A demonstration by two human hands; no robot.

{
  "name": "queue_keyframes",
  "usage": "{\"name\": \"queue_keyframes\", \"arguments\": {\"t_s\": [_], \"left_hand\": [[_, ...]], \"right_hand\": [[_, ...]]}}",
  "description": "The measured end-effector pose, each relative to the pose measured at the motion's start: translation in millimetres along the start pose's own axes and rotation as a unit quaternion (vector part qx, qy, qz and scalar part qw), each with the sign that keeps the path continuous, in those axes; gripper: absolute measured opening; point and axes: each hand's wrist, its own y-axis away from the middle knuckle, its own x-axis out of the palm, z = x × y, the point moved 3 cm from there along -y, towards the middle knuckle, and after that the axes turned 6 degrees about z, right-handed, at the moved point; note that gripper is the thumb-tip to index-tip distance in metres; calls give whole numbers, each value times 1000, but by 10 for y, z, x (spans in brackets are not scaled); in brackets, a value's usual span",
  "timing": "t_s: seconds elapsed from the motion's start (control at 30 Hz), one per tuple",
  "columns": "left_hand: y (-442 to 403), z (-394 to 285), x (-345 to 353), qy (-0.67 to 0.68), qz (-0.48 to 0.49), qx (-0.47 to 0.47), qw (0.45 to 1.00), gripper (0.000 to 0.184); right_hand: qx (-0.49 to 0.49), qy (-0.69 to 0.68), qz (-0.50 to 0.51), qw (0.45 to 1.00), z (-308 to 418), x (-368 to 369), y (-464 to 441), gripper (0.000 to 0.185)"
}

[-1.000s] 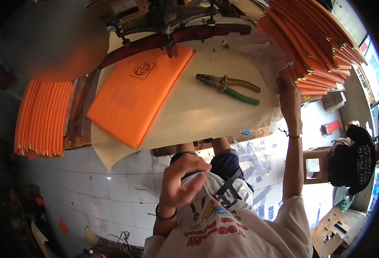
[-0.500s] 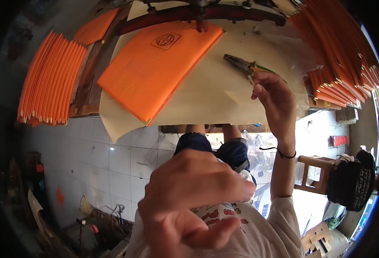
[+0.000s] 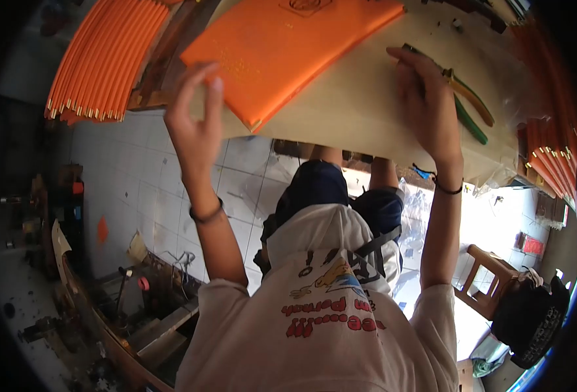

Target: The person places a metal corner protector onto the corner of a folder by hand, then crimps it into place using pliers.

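Note:
An orange folder [image 3: 288, 46] with gold lettering and gold metal corners lies slanted on the brown paper-covered table. My left hand [image 3: 197, 108] is at its lower left edge, thumb and fingers apart; whether it touches the folder I cannot tell. My right hand [image 3: 429, 98] hovers over the paper to the right of the folder, index finger stretched out, with nothing visible in it. Beside and partly behind it lie pliers [image 3: 468, 104] with green and yellow-orange handles, their jaws mostly hidden by the hand.
A row of orange folders [image 3: 108, 62] stands at the left, with more orange folders [image 3: 553, 157] at the right edge. Brown paper [image 3: 340, 117] covers the tabletop. A wooden stool [image 3: 481, 281] and a black bag [image 3: 530, 320] are at the lower right.
My left hand has gone from close below the camera up to the folder's left edge. My right hand has shifted from the pliers' handles towards their jaws. The view has tilted down.

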Motion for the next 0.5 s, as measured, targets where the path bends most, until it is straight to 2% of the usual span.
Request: {"name": "queue_keyframes", "arguments": {"t_s": [0.03, 0.13, 0.23, 0.33, 0.37, 0.5], "left_hand": [[-56, 263, 1, -39, -1, 16, 999, 23], [-150, 731, 120, -62, 22, 1, 998, 26], [-144, 852, 230, -106, -20, 53, 993, 28], [-137, 925, 261, -91, -34, 73, 993, 30], [-122, 914, 283, -147, -62, 82, 984, 36], [-86, 967, 361, -127, -136, 113, 976, 48]], "right_hand": [[-22, 45, 13, 999, -19, -15, -11, 21], [27, -4, 19, 999, -34, -14, 23, 20], [28, -32, 32, 999, -52, -23, 23, 18], [77, -14, 55, 995, -15, -32, 15, 20], [78, -15, 58, 995, -16, -25, 18, 20], [101, -66, 74, 990, -54, -8, 0, 21]]}}
